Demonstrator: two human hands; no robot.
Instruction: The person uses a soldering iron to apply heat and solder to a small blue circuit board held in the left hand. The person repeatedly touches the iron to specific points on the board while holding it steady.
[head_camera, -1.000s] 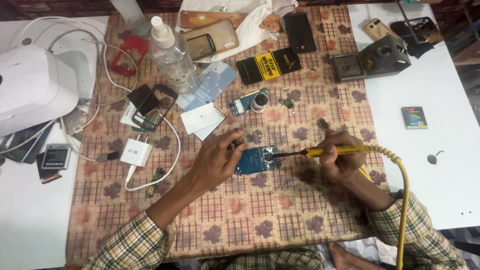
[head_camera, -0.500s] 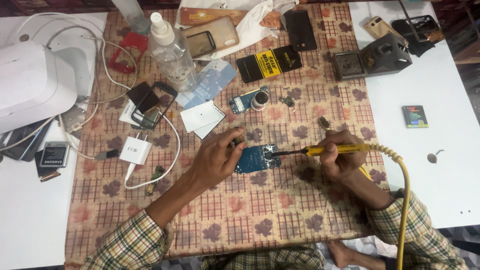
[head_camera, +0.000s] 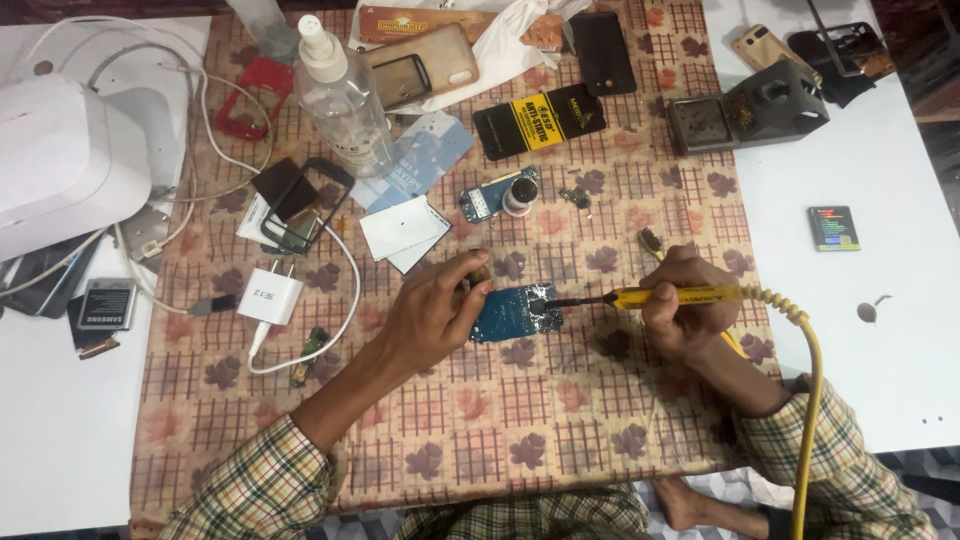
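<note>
- Your left hand (head_camera: 432, 312) is at centre of the frame, fingers pressed on the left edge of the blue circuit board (head_camera: 512, 312); grip is pinching the board's upper left corner and holds it flat on the patterned cloth (head_camera: 520, 420).
- Your right hand (head_camera: 685, 305), right of centre, has its grip wrapped tight around the yellow soldering iron (head_camera: 650, 297). The dark tip points left and touches the board's upper right part.
- The iron's yellow cable (head_camera: 806, 400) runs from the handle to the right, then down to the lower edge of the frame.
- The board lies in the middle of the cloth, between both hands.
- Just above the board, a smaller circuit board (head_camera: 485, 198) with a small round bottle (head_camera: 520, 192) beside it.
- Upper centre: clear spray bottle (head_camera: 340, 90), black-and-yellow packet (head_camera: 540, 120), black phone (head_camera: 602, 52).
- Upper right: dark iron stand (head_camera: 750, 112), half on cloth, half on the white tabletop (head_camera: 880, 380).
- Left of centre: white charger (head_camera: 270, 296) w/ white cable; a phone battery (head_camera: 105, 303) further left.
- Upper left: big white device (head_camera: 60, 160) on the tabletop.
- Right side: a small battery (head_camera: 833, 228) alone on the tabletop, well apart from your hands.
</note>
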